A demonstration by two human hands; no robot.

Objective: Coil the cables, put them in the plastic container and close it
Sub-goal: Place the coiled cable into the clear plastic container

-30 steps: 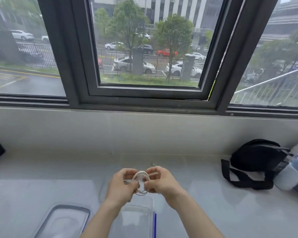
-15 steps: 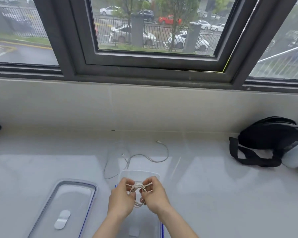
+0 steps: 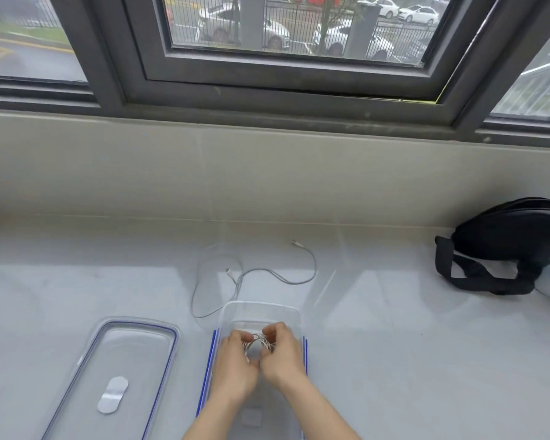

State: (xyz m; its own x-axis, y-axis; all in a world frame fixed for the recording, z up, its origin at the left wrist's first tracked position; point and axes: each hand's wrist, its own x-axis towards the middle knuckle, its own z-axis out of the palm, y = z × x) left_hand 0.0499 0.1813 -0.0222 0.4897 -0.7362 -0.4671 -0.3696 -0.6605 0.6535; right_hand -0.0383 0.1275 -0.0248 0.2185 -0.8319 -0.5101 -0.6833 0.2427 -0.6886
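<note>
The person's two forearms are bare, with no sleeve on them. The left hand (image 3: 235, 365) and the right hand (image 3: 281, 357) wear no glove, no ring, and the wrists carry no watch or bracelet.

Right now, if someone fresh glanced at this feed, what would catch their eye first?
Both hands, left hand and right hand, meet over the open clear container at bottom centre, pinching a small white cable coil between them. Just beyond it, a loose white cable sprawls on the pale counter. The container's lid lies to the left, and a black bag sits far right.
</note>
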